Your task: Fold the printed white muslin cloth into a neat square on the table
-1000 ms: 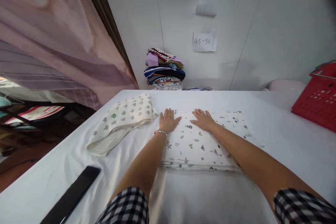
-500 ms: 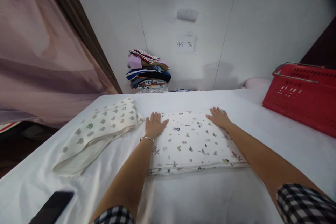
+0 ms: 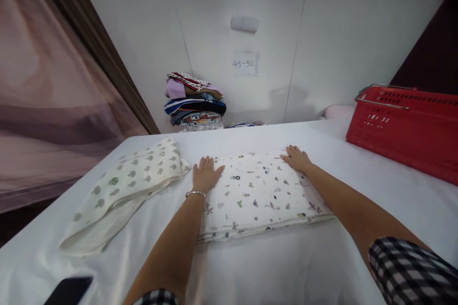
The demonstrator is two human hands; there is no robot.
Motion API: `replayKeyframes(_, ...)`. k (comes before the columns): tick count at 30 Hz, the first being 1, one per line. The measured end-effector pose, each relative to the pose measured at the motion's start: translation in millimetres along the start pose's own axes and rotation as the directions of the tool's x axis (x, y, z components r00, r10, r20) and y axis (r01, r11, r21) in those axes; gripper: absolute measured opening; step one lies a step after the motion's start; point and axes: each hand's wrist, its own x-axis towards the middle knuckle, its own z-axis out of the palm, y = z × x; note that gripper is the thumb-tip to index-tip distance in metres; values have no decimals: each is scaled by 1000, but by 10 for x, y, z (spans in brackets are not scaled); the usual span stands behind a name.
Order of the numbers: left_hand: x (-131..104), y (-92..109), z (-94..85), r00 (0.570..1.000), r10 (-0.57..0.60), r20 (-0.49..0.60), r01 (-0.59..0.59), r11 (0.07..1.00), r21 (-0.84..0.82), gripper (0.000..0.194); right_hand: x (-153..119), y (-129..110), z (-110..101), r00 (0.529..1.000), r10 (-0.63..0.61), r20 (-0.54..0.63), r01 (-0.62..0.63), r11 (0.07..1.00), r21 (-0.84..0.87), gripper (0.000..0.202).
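Observation:
A white cloth (image 3: 257, 193) printed with small plants and figures lies folded in layers in front of me. My left hand (image 3: 206, 175) rests flat on its far left corner, fingers spread, a bracelet on the wrist. Flat on the far right corner is my right hand (image 3: 297, 158), its fingers also apart. Neither hand grips the fabric. To the left of my left hand lies a second folded cloth (image 3: 132, 178), cream with grey-green tree-like prints, its near end loosely doubled over.
White fabric covers the table (image 3: 272, 271). A red plastic basket (image 3: 400, 138) with metal handles stands at the right. Behind the table's far edge rises a stack of folded textiles (image 3: 195, 105). A dark phone-like object (image 3: 69, 290) lies near left; a pink curtain (image 3: 53, 90) hangs left.
The view has shifted slightly, so most things appear a little further left. Both hands stay flat on the printed cloth, which looks unchanged.

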Motion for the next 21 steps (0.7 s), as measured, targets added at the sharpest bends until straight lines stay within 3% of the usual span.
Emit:
replayKeyframes(6, -10, -14, 28, 999, 6, -36, -7, 1000, -27, 71, -299, -24, -74, 1000, -4, -5, 4, 1000, 12, 62)
replayKeyframes(10, 36, -35, -27, 999, 5, -38, -9, 995, -103, 72, -798, 158, 33, 999, -14, -38, 16, 999, 40, 61)
replayKeyframes(14, 22, -96, -202, 994, -100, -46, 86, 964, -251, 65, -1337, 444, 137, 996, 71, -50, -57, 970, 235, 65)
replayKeyframes(17, -195, -161, -321, 995, -74, -72, 51, 960, -275, 63, -1638, 620, 179, 987, 140, -79, -101, 922, 375, 69)
replayKeyframes(21, -757, -251, -368, 999, -47, -5, 42, 940, -339, 59, -1825, 686, 225, 962, 223, -156, -127, 876, 466, 68)
